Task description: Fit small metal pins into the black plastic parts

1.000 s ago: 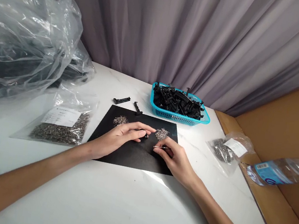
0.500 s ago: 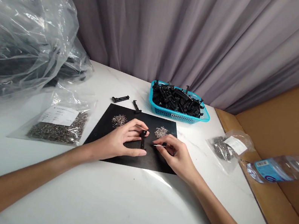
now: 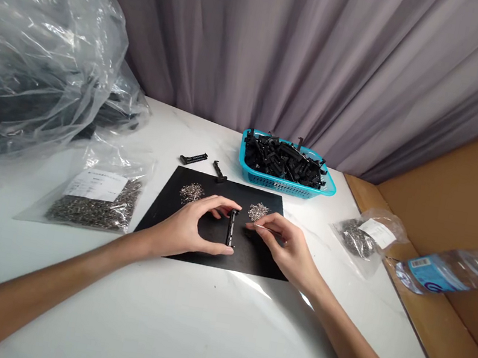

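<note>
My left hand [image 3: 194, 226] pinches a slim black plastic part [image 3: 231, 228] upright between thumb and forefinger, over a black mat [image 3: 168, 216]. Close beside it, my right hand [image 3: 287, 245] is closed on a thin silver pin [image 3: 261, 227] whose tip points at the black part. On the mat lie two small heaps of tiny metal pieces, one at the left [image 3: 191, 191] and one at the right [image 3: 258, 210] just behind my right fingers.
A turquoise basket [image 3: 284, 183] full of black parts stands behind the mat, with two loose black parts [image 3: 193, 158] left of it. Bags of metal pieces lie left [image 3: 95, 204] and right [image 3: 360, 235]. A big clear plastic bag [image 3: 33, 65] fills the left. A water bottle [image 3: 453, 270] lies on cardboard.
My left hand has lifted the black part off the mat and turned it upright. My right hand has brought the pin up and leftward toward it.
</note>
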Available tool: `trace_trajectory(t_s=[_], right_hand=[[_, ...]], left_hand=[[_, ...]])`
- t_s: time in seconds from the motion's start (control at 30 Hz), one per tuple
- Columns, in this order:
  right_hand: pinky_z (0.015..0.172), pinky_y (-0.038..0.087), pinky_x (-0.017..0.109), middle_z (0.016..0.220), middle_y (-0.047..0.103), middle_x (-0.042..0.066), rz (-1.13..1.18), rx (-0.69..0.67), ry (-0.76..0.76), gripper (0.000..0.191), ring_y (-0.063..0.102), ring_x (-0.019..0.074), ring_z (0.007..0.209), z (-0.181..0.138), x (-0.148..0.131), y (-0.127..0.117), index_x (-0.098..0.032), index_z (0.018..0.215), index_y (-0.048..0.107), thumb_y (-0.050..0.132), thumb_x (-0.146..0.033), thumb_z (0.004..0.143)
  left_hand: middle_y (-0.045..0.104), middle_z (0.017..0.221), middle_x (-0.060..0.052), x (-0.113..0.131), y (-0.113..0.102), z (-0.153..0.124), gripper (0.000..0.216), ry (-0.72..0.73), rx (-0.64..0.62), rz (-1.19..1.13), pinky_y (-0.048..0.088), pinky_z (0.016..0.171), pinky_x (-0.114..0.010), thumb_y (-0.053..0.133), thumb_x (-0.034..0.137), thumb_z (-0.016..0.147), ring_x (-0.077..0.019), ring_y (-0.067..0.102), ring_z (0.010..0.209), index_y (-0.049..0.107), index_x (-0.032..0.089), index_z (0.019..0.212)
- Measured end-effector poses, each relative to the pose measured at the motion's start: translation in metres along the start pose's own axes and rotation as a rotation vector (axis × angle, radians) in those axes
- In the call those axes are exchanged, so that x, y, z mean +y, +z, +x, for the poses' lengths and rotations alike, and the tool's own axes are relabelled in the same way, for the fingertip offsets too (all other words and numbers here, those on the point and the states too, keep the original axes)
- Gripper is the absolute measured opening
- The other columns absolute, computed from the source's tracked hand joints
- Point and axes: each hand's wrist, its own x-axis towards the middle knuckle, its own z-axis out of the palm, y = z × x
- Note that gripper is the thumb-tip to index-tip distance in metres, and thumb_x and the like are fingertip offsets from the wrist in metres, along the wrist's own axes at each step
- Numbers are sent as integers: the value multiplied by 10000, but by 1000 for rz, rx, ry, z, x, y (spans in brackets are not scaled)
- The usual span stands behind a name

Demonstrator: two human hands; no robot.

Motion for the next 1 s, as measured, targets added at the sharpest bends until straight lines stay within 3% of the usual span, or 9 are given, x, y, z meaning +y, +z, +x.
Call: trace_trajectory(t_s=[0.2,0.43,0.73,0.9,1.0], right_hand=[[651,476,301,1011,708,75,-180,112,-89,141,654,213,918,3,4,0,-240,923,797,679,-317,933],[604,421,306,911,750,44,-139,177,-52,134,544,149,643,4,2,3,-218,936,779,679,-307,924],[576,388,277,890,698,23,-61,141,-38,138,532,136,660,8,4,10,-204,928,675,668,-341,946],[650,451,289,1041,698,55,-13,173,-157,96,614,171,843,9,-5,21,-217,947,676,632,-298,975],[652,461,298,1023,681,59,-33,222,-196,94,619,193,901,10,-7,28,-229,913,700,650,-293,961]], left_hand=[[661,1221,-54,-1,2,0,674,31,18,25,551,979,-431,891,468,700,-235,646,1035,629,266,1287],[660,1193,-55,-2,2,0,649,65,14,18,555,990,-440,883,454,714,-242,654,1046,628,264,1280],[664,1209,-50,-4,5,0,651,63,1,-33,544,1025,-437,895,441,698,-247,657,1101,623,257,1260],[667,1198,-52,0,6,0,617,57,7,-17,540,1028,-439,897,439,696,-254,652,1114,611,237,1205],[670,1171,-55,1,8,-1,602,69,11,11,544,1008,-441,894,446,700,-260,649,1107,610,233,1186]])
